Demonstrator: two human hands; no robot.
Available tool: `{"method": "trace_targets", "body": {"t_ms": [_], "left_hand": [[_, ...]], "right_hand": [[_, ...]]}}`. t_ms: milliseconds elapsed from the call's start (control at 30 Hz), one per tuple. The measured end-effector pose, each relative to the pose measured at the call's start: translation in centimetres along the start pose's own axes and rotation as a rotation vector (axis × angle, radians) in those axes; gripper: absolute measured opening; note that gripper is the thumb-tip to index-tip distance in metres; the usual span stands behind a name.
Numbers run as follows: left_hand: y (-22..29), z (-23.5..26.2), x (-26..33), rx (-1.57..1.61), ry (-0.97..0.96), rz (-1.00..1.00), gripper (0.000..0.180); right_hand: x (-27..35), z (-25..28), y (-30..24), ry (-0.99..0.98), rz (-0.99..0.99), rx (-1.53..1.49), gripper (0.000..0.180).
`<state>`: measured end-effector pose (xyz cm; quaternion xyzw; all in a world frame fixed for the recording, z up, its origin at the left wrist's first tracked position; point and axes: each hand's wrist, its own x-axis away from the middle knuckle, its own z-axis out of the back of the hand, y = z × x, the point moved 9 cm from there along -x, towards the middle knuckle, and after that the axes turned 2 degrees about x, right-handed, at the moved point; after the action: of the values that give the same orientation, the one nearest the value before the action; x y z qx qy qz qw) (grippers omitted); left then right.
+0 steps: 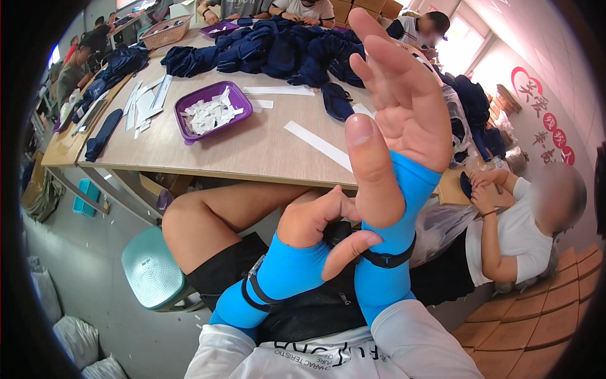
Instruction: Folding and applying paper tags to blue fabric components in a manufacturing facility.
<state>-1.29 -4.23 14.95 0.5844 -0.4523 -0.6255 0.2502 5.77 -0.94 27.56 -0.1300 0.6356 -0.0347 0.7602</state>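
My right hand (404,95) is raised above the front of the table, palm showing and fingers stretched out, with nothing in it. Its forearm wears a blue sleeve and a black wrist strap (388,258). My left hand (312,221), also in a blue sleeve with a strap, is closed at the right wrist. Between its thumb and fingers sits a small black device (338,234) beside that strap; part of it is hidden. A white paper strip (319,145) lies on the table (252,151) beyond my hands.
A purple basket (246,114) holds white paper pieces. Dark blue fabric items (271,50) are heaped along the far side, where people sit. A co-worker in white (505,246) sits at the right, near cardboard boxes (530,322). At the left stands a teal stool (151,268).
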Motion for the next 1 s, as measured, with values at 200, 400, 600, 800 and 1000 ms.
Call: {"method": "trace_targets", "body": {"t_ms": [200, 400, 600, 800, 1000], "left_hand": [[0.1, -0.1, -0.2, 0.109, -0.044, 0.021, 0.009], [0.4, -0.4, -0.7, 0.123, -0.058, -0.049, 0.007], [2.8, -0.3, -0.4, 0.042, 0.027, -0.269, 0.004], [1.2, -1.3, 1.0, 0.336, -0.056, -0.132, 0.010], [2.5, -1.5, 0.8, 0.182, -0.077, -0.392, 0.003]], "right_hand": [[-0.1, 0.6, -0.2, -0.011, 0.006, 0.056, 0.057], [-0.4, 0.7, -0.9, 0.030, -0.062, -0.010, 0.056], [-1.2, 0.6, -1.9, 0.077, -0.124, 0.064, 0.073], [-0.2, -0.1, -1.0, 0.049, -0.131, -0.121, 0.071], [0.0, -0.5, -0.9, 0.022, -0.125, -0.297, 0.069]]}}
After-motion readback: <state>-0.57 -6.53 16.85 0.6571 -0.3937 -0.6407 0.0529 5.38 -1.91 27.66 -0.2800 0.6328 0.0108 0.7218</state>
